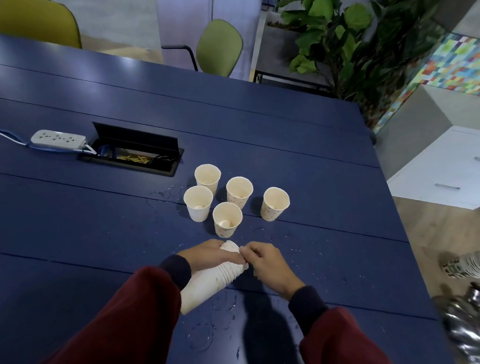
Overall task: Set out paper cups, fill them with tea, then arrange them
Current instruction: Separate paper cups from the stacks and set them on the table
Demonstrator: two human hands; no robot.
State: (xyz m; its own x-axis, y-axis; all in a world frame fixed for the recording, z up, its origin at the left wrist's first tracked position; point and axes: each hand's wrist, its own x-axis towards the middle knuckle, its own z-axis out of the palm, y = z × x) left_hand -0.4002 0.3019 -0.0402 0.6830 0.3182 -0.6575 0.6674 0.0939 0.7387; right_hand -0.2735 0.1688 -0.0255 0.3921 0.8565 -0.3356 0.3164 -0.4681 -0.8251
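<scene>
Several cream paper cups (227, 219) stand upright and empty on the blue table (302, 154), grouped just beyond my hands; one cup (274, 203) stands a little apart to the right. My left hand (207, 255) grips a long stack of nested cups (211, 280) lying tilted above the table. My right hand (267, 261) pinches the rim of the cup at the stack's top end. A shiny metal kettle (479, 324) sits blurred at the lower right, off the table's corner.
An open cable hatch (134, 155) is set into the table behind the cups, with a white power strip (58, 139) to its left. Water drops and wet rings mark the tabletop near my hands. Green chairs, a plant and a white cabinet stand beyond the table's edges.
</scene>
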